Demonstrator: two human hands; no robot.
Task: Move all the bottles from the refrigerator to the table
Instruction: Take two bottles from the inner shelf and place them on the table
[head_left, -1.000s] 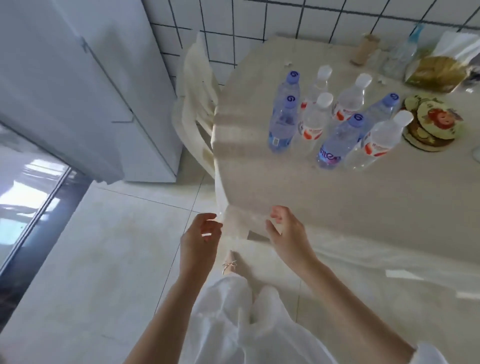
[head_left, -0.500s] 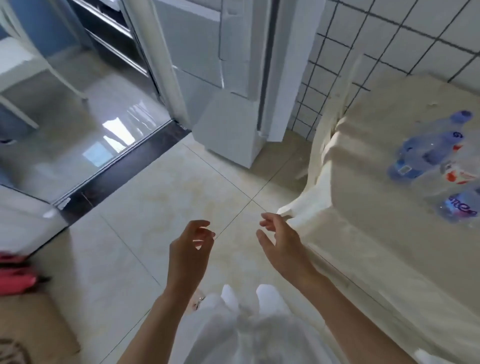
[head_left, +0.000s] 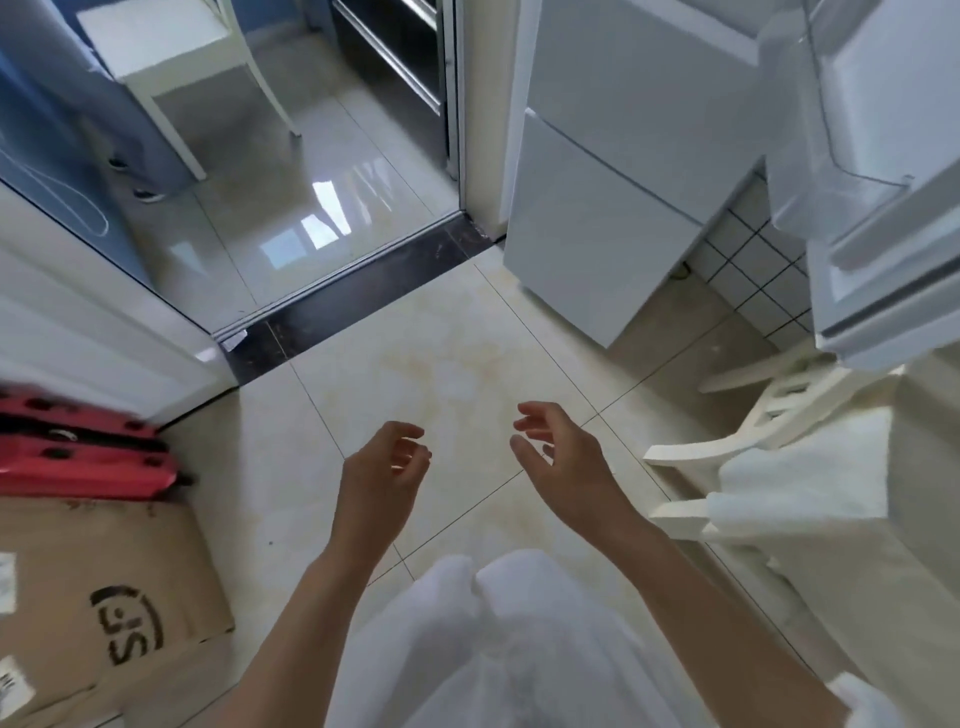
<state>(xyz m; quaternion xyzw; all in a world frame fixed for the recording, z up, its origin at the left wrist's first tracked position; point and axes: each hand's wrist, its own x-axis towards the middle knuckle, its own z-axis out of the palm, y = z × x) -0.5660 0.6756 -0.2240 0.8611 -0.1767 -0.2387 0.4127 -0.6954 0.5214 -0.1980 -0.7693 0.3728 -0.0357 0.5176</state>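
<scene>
The white refrigerator (head_left: 613, 171) stands at the upper right, and its open door (head_left: 883, 171) with clear shelf bins swings out at the far right. No bottles show in this view. The table's cloth-covered corner (head_left: 831, 488) sits at the right edge. My left hand (head_left: 382, 478) and my right hand (head_left: 563, 457) hover over the floor tiles in the middle, both empty with fingers loosely curled and apart.
A cream plastic chair (head_left: 727, 447) is tucked against the table under the fridge door. A cardboard box (head_left: 98, 608) and red flat items (head_left: 78, 457) lie at the left. A dark threshold (head_left: 363, 291) leads through a doorway to another room with a white stool (head_left: 176, 57).
The view has swung left, away from the table and its bottles, towards the refrigerator and doorway. Both hands left the table's edge and stay empty over the floor.
</scene>
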